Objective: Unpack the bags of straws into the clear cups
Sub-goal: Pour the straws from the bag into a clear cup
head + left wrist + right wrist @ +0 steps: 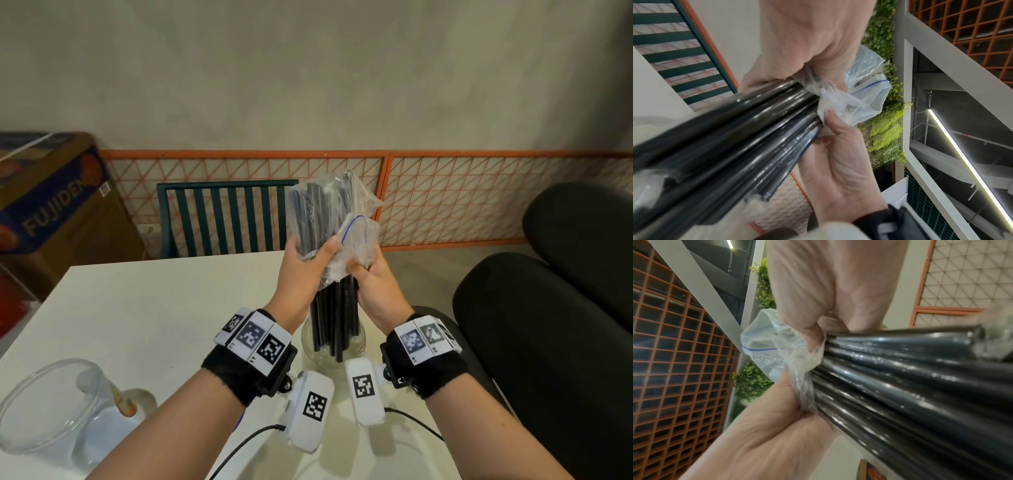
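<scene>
A clear zip bag [327,205] of black straws [334,308] is held upright above the table [154,308], mouth downward. My left hand [303,263] grips the bag and bundle from the left. My right hand [371,277] clutches the bunched plastic near the blue zip line on the right. The straws' lower ends stick out of the bag and reach down into a clear cup [358,344] between my wrists. In the left wrist view the straws [756,129] run out of the crumpled bag [859,104]. In the right wrist view the straws [900,378] fan out from the bag [772,344].
A second clear cup [44,411] stands at the near left, with a small orange-marked thing [125,401] beside it. A green slatted chair [222,219] is behind the table, a black office chair [548,325] is on the right, and a cardboard box [58,205] is far left.
</scene>
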A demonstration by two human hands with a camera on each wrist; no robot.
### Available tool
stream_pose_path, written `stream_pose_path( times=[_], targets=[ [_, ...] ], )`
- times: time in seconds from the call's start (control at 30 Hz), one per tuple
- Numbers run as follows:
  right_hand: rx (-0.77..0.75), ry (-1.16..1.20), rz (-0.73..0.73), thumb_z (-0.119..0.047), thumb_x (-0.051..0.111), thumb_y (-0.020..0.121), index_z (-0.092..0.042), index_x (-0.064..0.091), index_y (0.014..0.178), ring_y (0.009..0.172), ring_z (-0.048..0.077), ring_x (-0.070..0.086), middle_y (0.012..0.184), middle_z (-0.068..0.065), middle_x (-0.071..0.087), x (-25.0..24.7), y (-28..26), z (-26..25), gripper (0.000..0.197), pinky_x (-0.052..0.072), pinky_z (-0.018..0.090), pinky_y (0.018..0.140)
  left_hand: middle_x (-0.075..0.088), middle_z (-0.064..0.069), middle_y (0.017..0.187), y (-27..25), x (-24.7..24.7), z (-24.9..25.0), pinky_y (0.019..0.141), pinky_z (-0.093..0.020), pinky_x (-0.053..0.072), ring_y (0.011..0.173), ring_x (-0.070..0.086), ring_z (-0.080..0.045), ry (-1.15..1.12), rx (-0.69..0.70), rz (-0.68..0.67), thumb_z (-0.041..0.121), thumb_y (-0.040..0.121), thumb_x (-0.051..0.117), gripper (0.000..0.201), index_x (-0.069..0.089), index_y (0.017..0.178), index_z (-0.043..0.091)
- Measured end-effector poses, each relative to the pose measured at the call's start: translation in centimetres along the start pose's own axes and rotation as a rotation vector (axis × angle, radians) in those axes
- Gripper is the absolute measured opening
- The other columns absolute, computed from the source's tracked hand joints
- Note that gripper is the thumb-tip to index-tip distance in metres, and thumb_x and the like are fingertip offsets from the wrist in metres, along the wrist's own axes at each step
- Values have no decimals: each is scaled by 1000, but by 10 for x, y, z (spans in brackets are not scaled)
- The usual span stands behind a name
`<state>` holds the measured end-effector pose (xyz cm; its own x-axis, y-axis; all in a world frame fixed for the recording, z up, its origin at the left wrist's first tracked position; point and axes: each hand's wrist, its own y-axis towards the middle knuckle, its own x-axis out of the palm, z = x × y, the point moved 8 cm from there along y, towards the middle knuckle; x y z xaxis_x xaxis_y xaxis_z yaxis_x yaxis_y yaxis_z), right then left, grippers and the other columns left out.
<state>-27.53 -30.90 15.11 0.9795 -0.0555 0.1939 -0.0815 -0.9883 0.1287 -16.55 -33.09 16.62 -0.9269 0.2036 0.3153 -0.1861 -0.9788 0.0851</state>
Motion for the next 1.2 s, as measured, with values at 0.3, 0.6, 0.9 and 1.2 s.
stream_pose_path(
  times=[0.3,0.6,0.9,1.2],
  targets=[
    [212,-525,-460,-20,60,90,-32,-12,148,137,-3,19,142,-31,20,-4,-14,11,94,19,19,112,65,6,115,0,-7,-6,77,-19,55,105,64,-10,84,-14,-18,12,85,64,49,46,130,21],
    [106,-620,-285,-28,74,77,-12,19,149,123,-1,50,134,-5,53,-23,-16,-2,91,39,36,111,55,0,131,-5,15,-6,79,-18,55,114,59,-12,184,-85,-286,7,72,75,79,30,134,27],
    [-30,-501,-157,0,70,80,-38,-7,149,134,13,43,148,4,41,-25,-17,-9,110,36,36,113,56,12,125,-8,13,0,101,-47,46,119,56,-16,221,18,-172,10,78,72,68,35,117,53],
    [-39,-271,-125,10,58,84,-22,5,150,108,-12,56,131,-4,50,-23,-20,-1,90,48,11,86,62,9,117,-13,17,3,99,-41,48,113,60,-15,155,96,-17,10,73,72,60,47,117,41]
  ],
)
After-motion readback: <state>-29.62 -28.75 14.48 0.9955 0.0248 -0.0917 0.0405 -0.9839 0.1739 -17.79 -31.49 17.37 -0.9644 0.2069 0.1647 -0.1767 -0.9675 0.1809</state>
